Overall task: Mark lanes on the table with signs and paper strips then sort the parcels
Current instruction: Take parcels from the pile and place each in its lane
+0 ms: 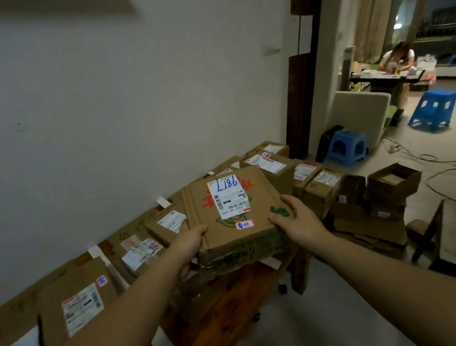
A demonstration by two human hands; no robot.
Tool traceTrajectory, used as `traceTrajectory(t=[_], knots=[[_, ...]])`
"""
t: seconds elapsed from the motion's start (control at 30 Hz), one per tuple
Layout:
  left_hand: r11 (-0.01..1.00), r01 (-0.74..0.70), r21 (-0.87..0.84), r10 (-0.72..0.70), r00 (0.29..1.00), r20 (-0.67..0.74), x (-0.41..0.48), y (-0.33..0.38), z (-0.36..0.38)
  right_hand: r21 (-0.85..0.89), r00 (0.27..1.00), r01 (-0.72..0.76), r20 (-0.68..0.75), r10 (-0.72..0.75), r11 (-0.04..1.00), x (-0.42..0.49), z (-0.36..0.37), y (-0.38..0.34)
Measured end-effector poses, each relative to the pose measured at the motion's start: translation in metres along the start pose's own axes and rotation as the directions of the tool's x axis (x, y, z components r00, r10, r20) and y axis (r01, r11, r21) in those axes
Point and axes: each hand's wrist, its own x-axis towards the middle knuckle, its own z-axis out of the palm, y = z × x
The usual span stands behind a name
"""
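Most of the work looked done, as I judged it. Rows of parcels (82, 303) already lay along the back edge of the table (223, 311), from its near left end to its far right corner. At least one white paper strip (163, 201) showed between groups at the back edge, which suggested the lanes were marked. Brown cardboard pieces (130, 232) with faint writing stood against the wall and may have been the signs, though I could not read them.

One flat parcel (239, 229) with a white label (228, 195) was held above the front edge, toward the far end, not yet set down. The left hand (192, 239) gripped its near left corner, thumb on top and fingers underneath. The right hand (298, 218) gripped the near right corner, thumb on top and fingers curled at the side.

Placing this one in its lane remained. Open boxes (391, 181) sat heaped on the floor beyond the table's far end; whether they awaited sorting I could not tell
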Motion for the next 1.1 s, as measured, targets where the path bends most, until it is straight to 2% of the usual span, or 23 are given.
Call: traceTrajectory(t=[0.17,0.37,0.53,0.67,0.87,1.1], knots=[[0.993,-0.053,-0.102,0.043,0.994,-0.096,0.011,0.007,0.021,-0.027,0.995,0.085,0.044,-0.084,0.996,0.034,-0.018,0.004],[0.989,-0.088,-0.121,0.07,0.988,-0.14,0.012,0.007,0.02,-0.031,0.995,0.095,0.045,-0.094,0.995,0.035,-0.019,0.003],[0.98,-0.132,-0.152,0.1,0.975,-0.2,-0.008,-0.012,0.0,-0.081,0.989,0.133,0.07,-0.128,0.988,0.025,0.003,-0.011],[0.968,-0.126,-0.218,0.062,0.959,-0.275,-0.028,-0.034,-0.039,-0.018,0.967,0.206,0.155,-0.2,0.978,0.014,0.046,-0.027],[0.967,-0.088,-0.239,-0.026,0.899,-0.437,-0.064,-0.069,-0.098,0.007,0.901,0.261,0.359,-0.246,0.965,0.007,0.114,-0.047],[0.961,-0.038,-0.275,-0.155,0.749,-0.644,-0.118,-0.121,-0.151,0.012,0.776,0.328,0.568,-0.276,0.945,-0.023,0.191,-0.05]])
